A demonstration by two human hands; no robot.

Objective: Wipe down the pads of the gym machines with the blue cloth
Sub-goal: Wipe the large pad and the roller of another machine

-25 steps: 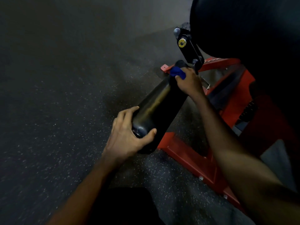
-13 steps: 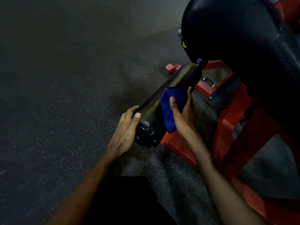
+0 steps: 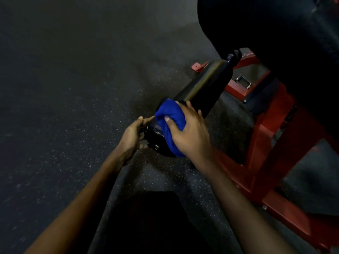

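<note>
Two bare forearms reach forward from the near edge, with a dark shape [image 3: 146, 217] low between them that I cannot make out. The left hand [image 3: 134, 136] cups the near end of a black roller pad [image 3: 205, 85], its fingers curved round the rim of the end cap as if to steady it or stop it turning. Just beside it the right hand [image 3: 190, 136] holds the blue cloth [image 3: 170, 121], which is bunched under the palm. The thumb presses down on the fabric and the fingers are spread over the top of the roller, so the cloth sits wrapped over the roller's near end, touching it. From here the roller slants up and away to where it joins the red frame [image 3: 266, 136] of the machine, which stands on a speckled rubber floor [image 3: 73, 88]. A large black pad [image 3: 275, 33] looms above it at the far right. I judge this to be the middle of wiping the roller, with the cloth at its near end. The next move seems to call for firm pressure while the cloth slides along the length or round the underside, with the left hand bracing against spin. The big upper pad will probably want attention afterwards.
</note>
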